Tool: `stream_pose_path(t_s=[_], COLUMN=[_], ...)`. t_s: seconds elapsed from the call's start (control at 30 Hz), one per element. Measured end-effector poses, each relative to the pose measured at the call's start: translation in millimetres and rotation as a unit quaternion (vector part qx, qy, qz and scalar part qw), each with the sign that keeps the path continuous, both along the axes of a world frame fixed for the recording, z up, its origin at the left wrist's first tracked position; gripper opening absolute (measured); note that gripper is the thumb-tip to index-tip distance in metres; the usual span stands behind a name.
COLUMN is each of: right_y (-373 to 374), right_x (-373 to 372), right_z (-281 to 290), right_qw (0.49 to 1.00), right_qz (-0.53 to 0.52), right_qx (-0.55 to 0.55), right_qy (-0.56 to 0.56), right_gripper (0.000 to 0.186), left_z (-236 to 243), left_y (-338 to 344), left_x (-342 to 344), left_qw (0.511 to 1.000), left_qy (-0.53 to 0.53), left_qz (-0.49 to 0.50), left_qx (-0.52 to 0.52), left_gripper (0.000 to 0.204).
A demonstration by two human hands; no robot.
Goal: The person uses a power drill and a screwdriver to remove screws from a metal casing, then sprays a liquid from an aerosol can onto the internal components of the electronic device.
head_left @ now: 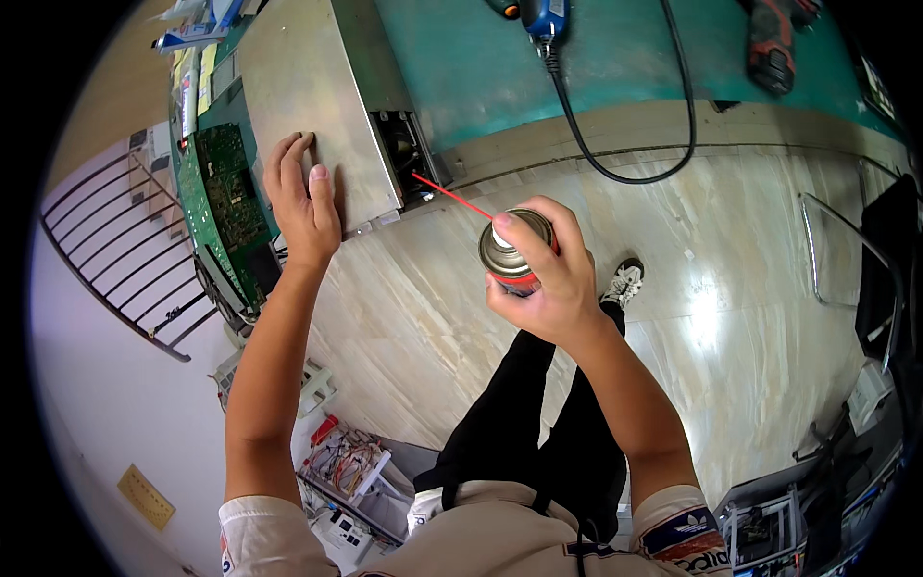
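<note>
our right hand [550, 288] squeezes the spray can [514, 252], our left hand [303, 197] lies flat on the metal box [317, 91], and a shaky straw [452, 196] could miss the hole.

Electronics repair workshop: green workbench [461, 87] with power tools [774, 43], bare circuit boards [226, 192] left of the gripped spray can [514, 252], wired parts piled on the floor.
</note>
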State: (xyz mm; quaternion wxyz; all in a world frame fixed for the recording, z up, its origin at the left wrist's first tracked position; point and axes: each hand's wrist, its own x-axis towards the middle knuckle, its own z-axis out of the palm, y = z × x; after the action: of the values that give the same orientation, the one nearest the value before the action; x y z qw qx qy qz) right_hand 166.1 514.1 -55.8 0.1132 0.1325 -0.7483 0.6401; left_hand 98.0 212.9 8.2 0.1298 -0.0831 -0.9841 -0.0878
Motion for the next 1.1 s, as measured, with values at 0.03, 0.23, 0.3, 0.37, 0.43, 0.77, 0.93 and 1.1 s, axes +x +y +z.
stream_pose_path(t_s=[0.03,0.23,0.3,0.37,0.43,0.77,0.93,1.1], right_y=[-1,-19,-23,-26,-30,-44,-48,-52], right_x=[1,-5,-1,3,6,12,14,18], right_z=[-1,-21,-25,-26,-28,-30,-26,-27], right_qw=[1.0,1.0,1.0,0.999,0.999,0.997,0.997,0.997], right_qz=[0.006,0.016,0.013,0.006,-0.004,-0.041,-0.049,-0.053], right_qx=[0.003,0.01,-0.004,-0.021,-0.032,-0.048,-0.04,-0.035], right_qy=[-0.007,-0.006,-0.025,-0.033,-0.032,-0.042,-0.041,-0.046], right_gripper=[0.078,0.08,0.082,0.082,0.082,0.081,0.08,0.08], left_z=[0,3,2,2,2,-2,-3,-4], left_y=[2,2,0,1,1,1,-3,-7], left_x=[1,-1,0,0,-1,-3,-1,-1], left_qw=[1.0,1.0,0.999,1.0,0.999,0.999,0.999,0.999], left_qy=[0.001,0.0,0.002,0.003,0.007,0.025,0.029,0.027], left_qz=[-0.004,-0.009,-0.01,-0.01,-0.011,-0.021,-0.023,-0.021], left_qx=[-0.01,-0.023,-0.032,-0.03,-0.031,-0.038,-0.038,-0.024], left_gripper=[0.042,0.043,0.043,0.043,0.043,0.043,0.042,0.041])
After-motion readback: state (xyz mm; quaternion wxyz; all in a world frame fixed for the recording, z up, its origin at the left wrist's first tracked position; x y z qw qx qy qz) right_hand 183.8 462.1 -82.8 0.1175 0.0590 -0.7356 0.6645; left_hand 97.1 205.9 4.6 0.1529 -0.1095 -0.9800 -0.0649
